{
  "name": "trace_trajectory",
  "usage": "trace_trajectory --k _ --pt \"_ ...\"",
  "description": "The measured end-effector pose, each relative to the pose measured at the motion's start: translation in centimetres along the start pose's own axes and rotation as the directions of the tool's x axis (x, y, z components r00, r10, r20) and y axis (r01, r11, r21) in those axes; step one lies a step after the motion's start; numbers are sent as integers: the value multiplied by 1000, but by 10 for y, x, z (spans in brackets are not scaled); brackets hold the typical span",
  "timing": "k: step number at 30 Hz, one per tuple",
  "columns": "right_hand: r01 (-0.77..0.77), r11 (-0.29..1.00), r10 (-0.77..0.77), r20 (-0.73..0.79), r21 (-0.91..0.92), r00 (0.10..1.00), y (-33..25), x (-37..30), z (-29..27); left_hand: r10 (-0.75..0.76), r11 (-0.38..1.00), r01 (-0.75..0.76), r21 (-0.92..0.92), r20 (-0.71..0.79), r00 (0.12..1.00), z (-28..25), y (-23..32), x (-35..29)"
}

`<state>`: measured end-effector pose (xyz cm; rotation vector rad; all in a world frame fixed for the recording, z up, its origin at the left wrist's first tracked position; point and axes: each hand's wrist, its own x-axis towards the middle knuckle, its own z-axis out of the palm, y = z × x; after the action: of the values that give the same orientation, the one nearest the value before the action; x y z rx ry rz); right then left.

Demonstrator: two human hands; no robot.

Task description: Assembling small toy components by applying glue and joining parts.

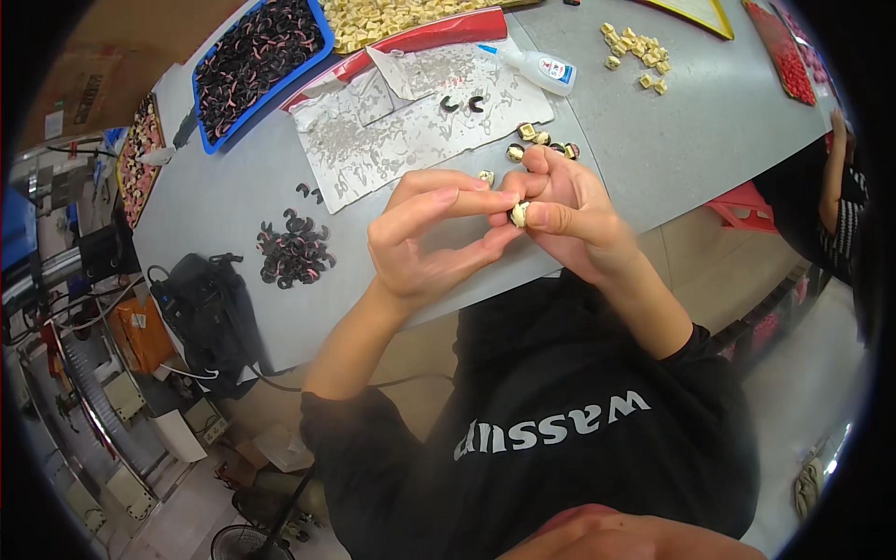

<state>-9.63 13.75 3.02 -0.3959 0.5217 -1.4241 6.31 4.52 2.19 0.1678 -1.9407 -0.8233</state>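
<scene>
My right hand pinches a small cream piece with a dark edge between thumb and fingers. The fingertips of my left hand meet it from the other side, closed on it too. Just beyond my right hand lie several cream pieces with dark strips. Farther off, a glue-smeared white sheet bears two black curved strips. A white glue bottle lies on its side at the sheet's far right corner. Left of my hands is a pile of black and pink curved strips.
A blue tray full of dark strips stands at the far left, beside many cream pieces. More cream pieces lie at the far right. A black bag rests at the table's left edge. Another person's arm shows at the right.
</scene>
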Motion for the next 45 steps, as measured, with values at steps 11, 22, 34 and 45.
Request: trace_trajectory --k 11,22,34,45 --pt "-116 992 118 66 -42 991 -2 -14 1 -41 994 54 -100 122 992 -3 17 4" --pt "-200 977 205 75 -69 976 -6 -19 8 -105 976 147 -160 243 964 -8 29 7" --pt "-125 992 129 158 -34 979 -2 -19 9 -93 985 117 -126 185 978 -6 33 -6" --pt "-183 982 189 149 -52 971 -4 -18 12 -26 896 22 -444 -4 1000 6 29 -9"
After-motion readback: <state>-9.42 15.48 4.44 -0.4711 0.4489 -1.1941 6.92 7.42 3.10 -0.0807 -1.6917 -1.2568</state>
